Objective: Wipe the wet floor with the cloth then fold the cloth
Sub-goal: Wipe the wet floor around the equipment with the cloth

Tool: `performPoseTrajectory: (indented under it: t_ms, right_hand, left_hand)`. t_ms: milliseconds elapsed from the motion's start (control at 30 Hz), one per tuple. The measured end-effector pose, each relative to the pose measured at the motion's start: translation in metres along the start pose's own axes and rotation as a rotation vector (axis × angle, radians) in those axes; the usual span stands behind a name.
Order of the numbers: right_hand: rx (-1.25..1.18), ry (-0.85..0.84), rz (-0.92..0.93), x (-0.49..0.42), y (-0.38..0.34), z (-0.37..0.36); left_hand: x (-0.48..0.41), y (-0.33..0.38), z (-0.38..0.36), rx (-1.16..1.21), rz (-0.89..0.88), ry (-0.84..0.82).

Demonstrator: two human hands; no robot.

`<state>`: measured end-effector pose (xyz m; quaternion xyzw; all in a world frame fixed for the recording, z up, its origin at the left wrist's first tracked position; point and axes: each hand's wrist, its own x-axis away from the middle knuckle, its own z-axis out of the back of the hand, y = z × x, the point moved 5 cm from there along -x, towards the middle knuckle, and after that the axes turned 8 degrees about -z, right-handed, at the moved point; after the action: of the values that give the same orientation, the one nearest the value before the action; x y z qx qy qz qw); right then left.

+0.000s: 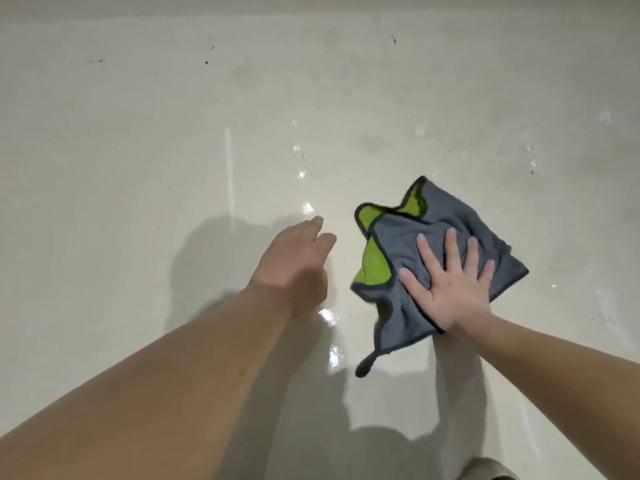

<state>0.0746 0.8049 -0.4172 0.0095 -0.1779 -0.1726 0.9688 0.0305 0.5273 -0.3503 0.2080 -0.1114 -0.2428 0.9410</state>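
Pressing flat on the crumpled grey-green cloth [446,244] with right hand [450,289], fingers [451,244] splaying apart, left hand [294,261] hovering beside the cloth, fingers loosely curling, over glossy floor [138,150]

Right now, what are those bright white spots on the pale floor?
Head view: glare from light on wet patches of the glossy cream floor; soft shadows beneath both arms; the left hand looks slightly blurred, the right hand on the grey-and-green cloth sharp.

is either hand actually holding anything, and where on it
Nothing is gripped. The right hand lies flat, fingers spread, pressing on the middle of the grey-and-green cloth. The left hand is empty.
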Motion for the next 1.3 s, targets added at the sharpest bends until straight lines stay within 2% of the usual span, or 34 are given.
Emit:
performPoseTrajectory:
  t_ms: [67,133,200,300,367,400,467,533,600,667,767,867,1000,1067,1100,1133,1200,1300]
  right_hand:
    - [-0.078,-0.036,-0.165,0.003,-0.024,-0.002]
    - [-0.087,-0.040,-0.117,0.012,-0.054,-0.002]
    - [-0.002,-0.047,0.084,0.030,-0.083,-0.005]
    - [0.122,-0.097,0.544,0.068,-0.114,-0.007]
    - [0.008,-0.132,0.749,0.076,-0.107,0.001]
    - [-0.088,-0.125,0.777,0.073,-0.095,0.007]
    - [-0.245,-0.019,0.703,0.066,-0.061,0.019]
    - [-0.388,0.116,0.513,0.059,-0.020,0.028]
    - [-0.484,0.192,0.345,0.054,0.009,0.036]
    - [-0.521,0.194,0.247,0.047,0.021,0.039]
    - [-0.561,0.150,0.200,0.037,0.020,0.040]
    - [-0.610,0.133,0.186,0.031,0.017,0.043]
    - [-0.638,0.069,0.136,0.027,0.021,0.048]
    - [-0.637,0.051,0.131,0.027,0.024,0.049]
    - [-0.640,0.048,0.129,0.027,0.024,0.051]
    - [-0.644,0.052,0.127,0.027,0.024,0.053]
    - [-0.648,0.073,0.129,0.029,0.023,0.055]
    - [-0.579,0.127,0.166,0.037,0.015,0.055]
  left_hand:
    - [0.002,0.009,-0.006,0.010,-0.008,-0.040]
    - [0.004,0.018,-0.009,0.012,-0.078,-0.032]
    - [0.003,0.018,-0.017,0.000,-0.129,-0.056]
    - [-0.002,0.026,-0.029,-0.027,-0.150,-0.116]
    - [-0.007,0.038,-0.047,-0.124,-0.190,-0.255]
    - [-0.010,0.046,-0.054,-0.230,-0.245,-0.321]
    - [-0.007,0.058,-0.070,-0.376,-0.321,-0.452]
    - [-0.001,0.060,-0.076,-0.311,-0.189,-0.461]
    - [0.005,0.062,-0.083,-0.269,-0.155,-0.471]
    - [0.003,0.056,-0.089,-0.307,-0.205,-0.493]
    - [-0.021,0.034,-0.080,-0.269,-0.195,-0.528]
    - [-0.044,0.001,-0.060,-0.205,-0.033,-0.523]
    - [-0.036,-0.039,-0.044,-0.177,0.382,-0.346]
    - [-0.022,-0.021,-0.058,-0.173,0.523,-0.290]
    - [-0.015,0.001,-0.069,-0.153,0.538,-0.270]
    - [-0.010,0.027,-0.081,-0.126,0.506,-0.259]
    - [0.001,0.082,-0.106,-0.162,0.304,-0.292]
    - [0.011,0.127,-0.128,-0.253,-0.199,-0.479]
